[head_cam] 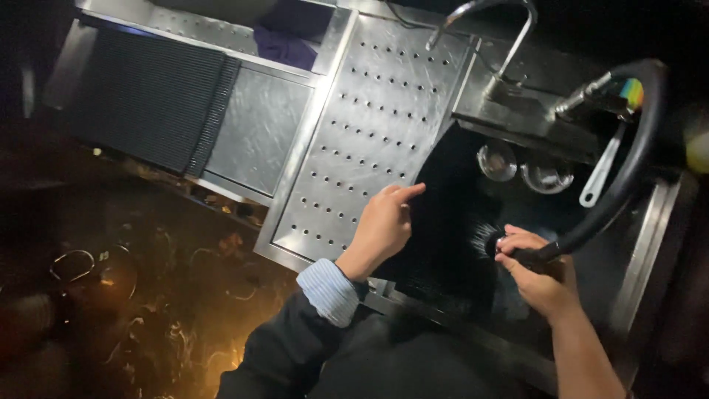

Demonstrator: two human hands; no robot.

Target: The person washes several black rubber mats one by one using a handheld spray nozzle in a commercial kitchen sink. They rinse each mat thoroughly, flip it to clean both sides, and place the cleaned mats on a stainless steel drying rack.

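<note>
Black ribbed mat [443, 222] stands tilted in the sink [642, 244], leaning on its left edge beside the perforated steel drainboard [369, 133]. Left hand [382, 225] grips the mat's upper edge, forefinger stretched out. Right hand [535, 277] is closed around a black spray hose [628, 170] nozzle aimed at the mat.

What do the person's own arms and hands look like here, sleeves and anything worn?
The left hand is bare, with no glove; no ring or watch is visible. Its arm wears a dark outer sleeve, and a light blue, finely striped shirt cuff sticks out at the wrist. The right hand is bare too, and its forearm is uncovered as far as the picture shows.
</note>
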